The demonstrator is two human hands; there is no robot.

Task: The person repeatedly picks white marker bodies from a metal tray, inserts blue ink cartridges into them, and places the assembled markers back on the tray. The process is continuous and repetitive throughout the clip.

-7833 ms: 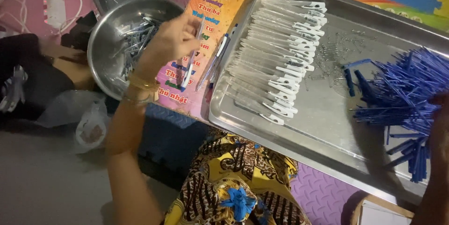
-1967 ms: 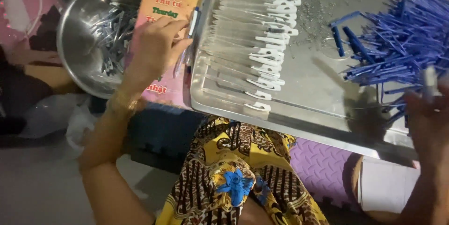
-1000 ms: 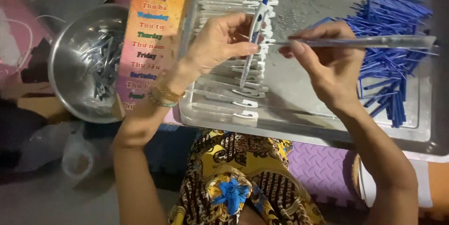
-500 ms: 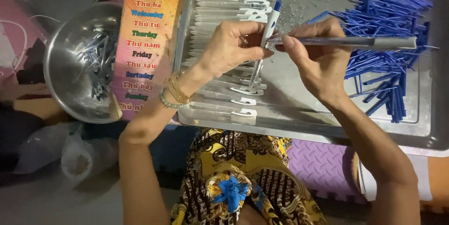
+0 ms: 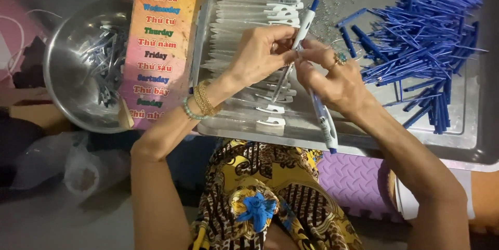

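Note:
My left hand (image 5: 260, 57) pinches a white pen barrel (image 5: 299, 37) with a blue tip, held tilted above the metal tray (image 5: 468, 141). My right hand (image 5: 332, 81) meets it at the fingertips and holds a second pen (image 5: 325, 125), clear and white with a blue end, pointing down toward me. Below the hands lies a row of white pen barrels (image 5: 260, 5) on the tray's left half. A heap of thin blue pen refills (image 5: 421, 37) fills the tray's right half.
A round steel bowl (image 5: 65, 73) with several small metal and blue parts stands left of the tray. A colourful printed card (image 5: 156, 42) lies between bowl and tray. Purple foam mat (image 5: 353, 180) and a plastic bag (image 5: 78, 167) are below.
The pen in my right hand has swung from lying level to pointing down toward me. Both hands stay together over the tray. The view has shifted slightly.

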